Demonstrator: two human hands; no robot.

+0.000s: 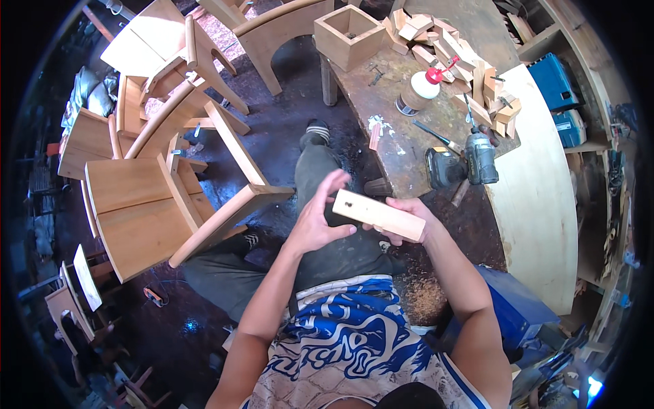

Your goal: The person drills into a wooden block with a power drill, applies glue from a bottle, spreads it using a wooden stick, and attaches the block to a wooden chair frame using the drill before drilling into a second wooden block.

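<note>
A short pale wood block point(379, 215) is held above my lap, with a dark hole near its left end. My right hand point(409, 217) grips its right end, thumb on the upper edge and fingers beneath. To the left of the block, my left hand point(320, 219) has its fingers and thumb spread apart, and nothing is in it. On the bench point(402, 160) beyond stand a glue bottle point(419, 91) with a red cap and a cordless drill point(481, 157). A brush-like tool with a dark handle point(436, 135) and a small wood piece point(375, 136) lie near white glue smears.
Several wooden chairs point(136, 204) crowd the left side. An open wooden box point(349, 37) and a heap of cut wood blocks point(470, 65) sit on the bench. A curved pale board point(538, 225) and a blue bin point(514, 307) are at right.
</note>
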